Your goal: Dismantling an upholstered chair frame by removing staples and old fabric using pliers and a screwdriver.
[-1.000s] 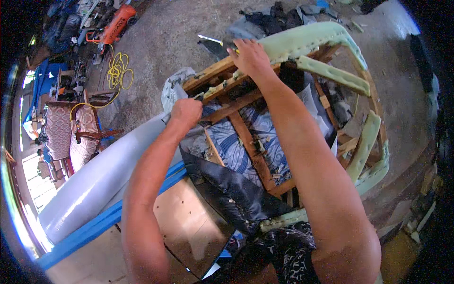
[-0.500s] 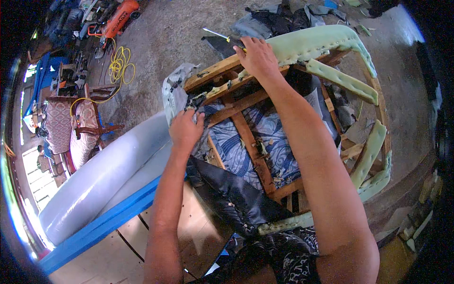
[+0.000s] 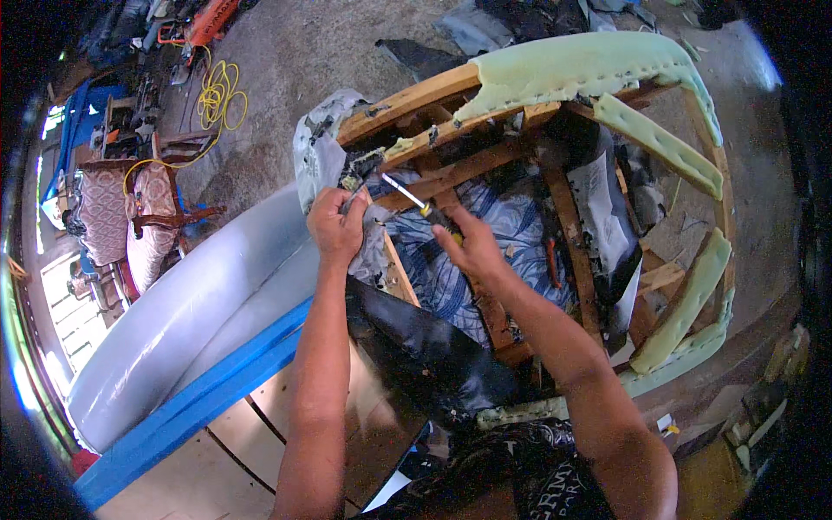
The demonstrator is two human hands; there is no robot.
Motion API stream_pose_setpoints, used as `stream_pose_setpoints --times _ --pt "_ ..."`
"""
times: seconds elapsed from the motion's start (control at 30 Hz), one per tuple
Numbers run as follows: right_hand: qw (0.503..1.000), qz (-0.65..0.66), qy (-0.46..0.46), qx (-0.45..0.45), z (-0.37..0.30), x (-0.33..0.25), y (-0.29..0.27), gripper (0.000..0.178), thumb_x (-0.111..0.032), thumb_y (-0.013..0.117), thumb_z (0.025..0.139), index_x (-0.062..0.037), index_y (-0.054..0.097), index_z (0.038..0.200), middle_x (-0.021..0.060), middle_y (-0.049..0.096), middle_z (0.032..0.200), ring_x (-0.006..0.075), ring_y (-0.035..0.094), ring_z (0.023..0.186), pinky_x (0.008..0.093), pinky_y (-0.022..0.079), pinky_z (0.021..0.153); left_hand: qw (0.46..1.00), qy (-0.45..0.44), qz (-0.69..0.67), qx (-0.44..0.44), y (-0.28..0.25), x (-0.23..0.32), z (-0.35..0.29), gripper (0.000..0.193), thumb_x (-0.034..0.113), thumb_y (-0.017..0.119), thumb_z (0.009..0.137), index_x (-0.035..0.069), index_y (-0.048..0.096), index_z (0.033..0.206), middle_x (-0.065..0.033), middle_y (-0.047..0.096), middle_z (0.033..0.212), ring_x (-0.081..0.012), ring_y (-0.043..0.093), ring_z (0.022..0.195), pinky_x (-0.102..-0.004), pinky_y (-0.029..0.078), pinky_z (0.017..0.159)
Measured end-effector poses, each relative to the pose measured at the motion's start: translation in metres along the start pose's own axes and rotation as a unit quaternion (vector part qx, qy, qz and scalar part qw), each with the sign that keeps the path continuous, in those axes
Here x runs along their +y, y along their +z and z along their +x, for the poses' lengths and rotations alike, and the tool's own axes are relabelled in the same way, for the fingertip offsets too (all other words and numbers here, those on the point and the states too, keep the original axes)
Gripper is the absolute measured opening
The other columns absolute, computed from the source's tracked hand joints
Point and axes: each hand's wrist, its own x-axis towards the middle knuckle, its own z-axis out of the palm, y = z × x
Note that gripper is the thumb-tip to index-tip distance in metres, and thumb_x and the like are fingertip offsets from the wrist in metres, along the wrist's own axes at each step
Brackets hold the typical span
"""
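Observation:
A screwdriver (image 3: 406,192) with a yellow and dark handle is gripped in my right hand (image 3: 477,249). Its metal shaft points up and left, over the opening of a wooden chair frame (image 3: 418,98). My left hand (image 3: 336,229) is closed at the frame's left corner, pinching grey torn fabric (image 3: 376,244). Just above those fingers sits a dark, ragged scrap of upholstery (image 3: 364,165). Pale green foam (image 3: 582,65) with a row of dimples covers the far rail. Black leather-like cover (image 3: 433,351) hangs along the near side.
Blue patterned cloth (image 3: 520,243) lies beneath the frame, with a red-handled tool (image 3: 552,263) near it. At left are a plastic-wrapped cushion (image 3: 199,295), a blue beam (image 3: 199,399) and a patterned chair (image 3: 104,217). A yellow hose (image 3: 221,100) coils on the floor.
My right hand has come down from the far rail toward my left, bringing the screwdriver over the frame's opening. My left hand stays at the corner, fingers now pinched. The view has shifted slightly.

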Motion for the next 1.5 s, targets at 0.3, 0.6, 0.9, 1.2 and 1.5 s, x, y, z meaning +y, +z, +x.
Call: stream_pose_setpoints --times 0.3,0.6,0.9,1.2,1.5 --pt "0.988 0.041 0.124 -0.079 -0.002 -0.007 0.022 0.041 -0.038 0.06 0.091 -0.0034 0.062 0.113 0.0256 0.065 0.105 0.043 0.061 0.1 0.0464 0.049 0.086 1.0 -0.01 -0.01 -0.02 -0.002 -0.009 -0.001 0.021 0.016 0.071 0.079 0.001 0.059 0.07 -0.0058 0.051 0.066 -0.0187 0.049 0.061 -0.0324 0.039 0.059" --pt "0.99 0.095 -0.073 -0.072 0.035 0.029 0.023 0.032 -0.028 0.056 0.097 0.0009 0.064 0.109 0.0159 0.068 0.087 0.03 0.066 0.08 0.0359 0.05 0.072 0.998 0.056 0.014 0.018 -0.003 -0.004 -0.002 0.017 0.012 0.071 0.076 0.002 0.059 0.068 -0.0099 0.057 0.068 -0.0256 0.057 0.063 -0.0336 0.043 0.059" --pt "0.929 0.156 0.262 -0.21 0.019 -0.008 0.023 0.041 -0.038 0.063 0.093 0.0018 0.065 0.1 0.0113 0.062 0.072 0.0162 0.055 0.068 0.0349 0.047 0.06 1.0 0.012 0.017 0.003 -0.003 -0.007 -0.004 0.016 0.012 0.07 0.072 0.001 0.059 0.066 -0.0113 0.056 0.065 -0.0269 0.056 0.06 -0.0351 0.042 0.057" --pt "0.98 -0.114 0.042 -0.159 0.049 -0.03 -0.021 0.043 -0.04 0.066 0.088 -0.0044 0.064 0.112 0.0241 0.065 0.076 0.0404 0.066 0.077 0.0456 0.053 0.066 0.999 -0.027 -0.037 0.004 -0.008 -0.008 -0.003 0.022 0.009 0.069 0.071 0.0 0.052 0.06 -0.0096 0.048 0.059 -0.0253 0.048 0.054 -0.0344 0.037 0.053" --pt "0.977 -0.17 -0.034 -0.122 0.017 -0.052 -0.035 0.042 -0.035 0.056 0.091 -0.0074 0.057 0.122 0.0232 0.068 0.089 0.0419 0.066 0.078 0.0524 0.054 0.071 0.998 0.012 -0.057 0.009 -0.004 -0.018 -0.003 0.02 0.007 0.068 0.071 0.0 0.052 0.061 -0.0088 0.049 0.061 -0.0222 0.05 0.055 -0.0338 0.037 0.054"
